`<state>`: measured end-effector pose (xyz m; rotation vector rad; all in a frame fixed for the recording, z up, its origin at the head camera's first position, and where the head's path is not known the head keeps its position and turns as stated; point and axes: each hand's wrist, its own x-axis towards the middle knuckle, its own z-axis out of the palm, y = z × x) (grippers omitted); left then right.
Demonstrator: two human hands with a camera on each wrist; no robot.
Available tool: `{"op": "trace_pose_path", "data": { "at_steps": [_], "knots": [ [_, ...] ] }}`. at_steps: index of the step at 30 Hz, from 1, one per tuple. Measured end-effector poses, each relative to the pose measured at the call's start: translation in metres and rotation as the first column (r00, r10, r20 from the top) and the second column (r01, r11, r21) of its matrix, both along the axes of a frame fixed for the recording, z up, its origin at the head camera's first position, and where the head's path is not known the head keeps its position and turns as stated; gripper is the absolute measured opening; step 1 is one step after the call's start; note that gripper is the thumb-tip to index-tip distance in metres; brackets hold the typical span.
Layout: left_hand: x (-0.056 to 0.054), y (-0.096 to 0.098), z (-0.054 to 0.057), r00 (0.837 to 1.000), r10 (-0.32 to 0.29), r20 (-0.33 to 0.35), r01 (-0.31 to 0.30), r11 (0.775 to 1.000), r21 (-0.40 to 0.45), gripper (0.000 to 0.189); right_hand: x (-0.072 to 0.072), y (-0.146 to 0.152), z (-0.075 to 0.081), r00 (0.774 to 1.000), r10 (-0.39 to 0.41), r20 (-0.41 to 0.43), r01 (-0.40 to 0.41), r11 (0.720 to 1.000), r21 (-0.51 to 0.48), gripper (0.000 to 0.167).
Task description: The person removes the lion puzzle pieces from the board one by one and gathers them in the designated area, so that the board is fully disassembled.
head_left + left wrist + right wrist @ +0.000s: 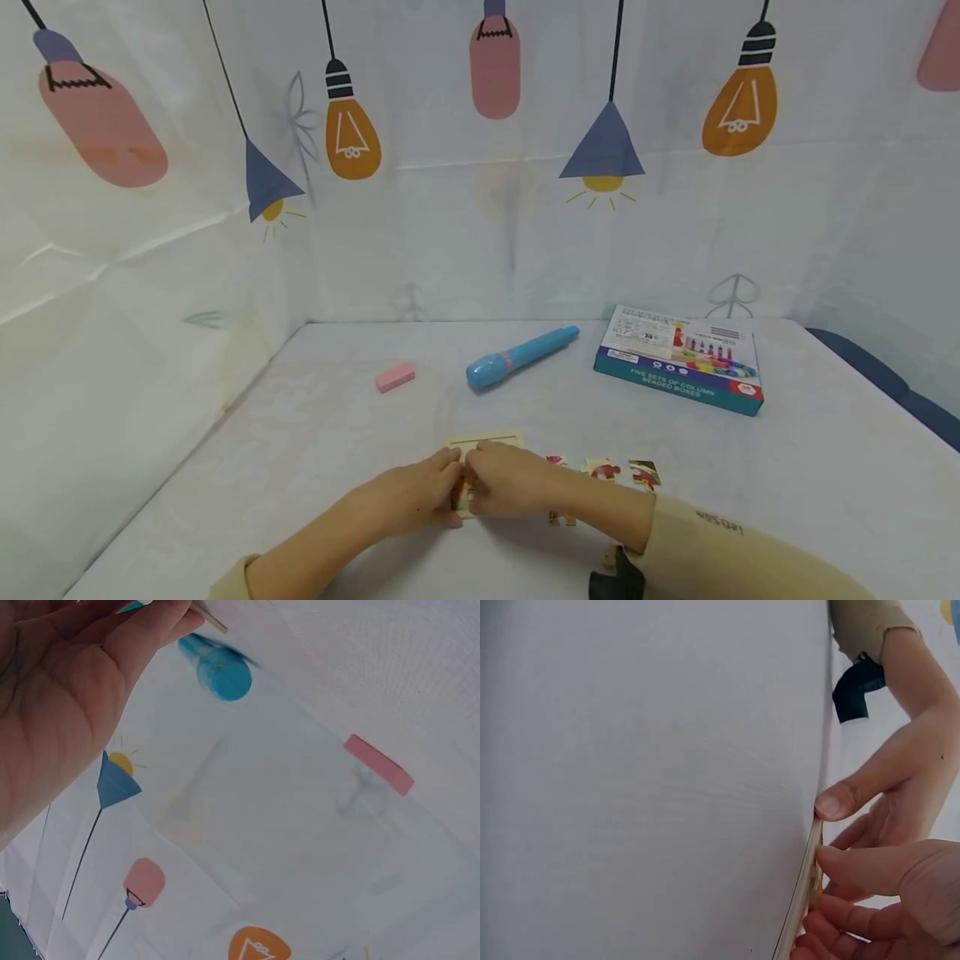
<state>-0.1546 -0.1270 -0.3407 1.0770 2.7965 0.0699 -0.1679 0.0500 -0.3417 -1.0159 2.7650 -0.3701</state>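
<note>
A small jigsaw puzzle board [486, 438] with a pale wooden rim lies flat near the front of the table. My left hand [422, 493] holds the board's left side, its thumb at the near edge. Over the board, the curled fingers of my right hand [513, 479] pinch a puzzle piece [820, 897], mostly hidden by the fingers. Both hands cover much of the board's picture. Right of it, several loose puzzle pieces [602, 469] lie on the table, some partly behind my right forearm.
Farther back lie a pink eraser-like block [395, 377], a blue microphone-shaped thing [521, 358] and a flat beaded-boxes toy box [678, 358]. Another piece [610, 556] sits beside the right sleeve and black wrist strap [618, 579]. A lamp-patterned sheet [450, 233] hangs behind the table.
</note>
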Motion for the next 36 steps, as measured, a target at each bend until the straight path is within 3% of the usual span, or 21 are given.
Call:
{"op": "trace_pose_path", "data": {
  "at_steps": [6,10,16,23,29,36],
  "knots": [
    [0.0006,0.0006,-0.0009,1.000,-0.008,0.005,0.008,1.000,0.008,0.062,-0.0003,0.0022,-0.0003,0.998,-0.001,0.063,0.007,0.996,-0.089,0.025],
    [-0.0007,0.0014,0.0003,0.999,0.031,0.034,-0.032,0.999,0.011,0.064,0.0001,0.0039,0.0013,0.997,0.018,0.073,-0.009,0.993,-0.116,0.026],
    [-0.0016,0.0024,0.0016,0.994,0.088,0.067,-0.089,0.996,0.014,0.071,0.0016,0.0050,0.0014,0.998,0.016,0.054,-0.009,0.990,-0.138,0.026],
    [-0.0034,0.0011,0.0015,0.991,0.114,0.074,-0.116,0.993,0.023,0.075,0.0029,0.0025,0.0004,0.997,0.027,-0.075,-0.035,0.993,-0.116,0.017],
    [-0.0038,0.0018,0.0026,0.984,0.138,0.111,-0.142,0.989,0.028,0.073,0.0047,0.0036,0.0032,0.998,0.044,-0.048,-0.052,0.982,-0.182,0.019],
    [-0.0048,0.0007,0.0010,0.991,0.113,0.074,-0.116,0.992,0.038,0.061,0.0083,0.0044,0.0075,0.997,0.061,-0.045,-0.069,0.975,-0.212,0.021]
  ]
}}
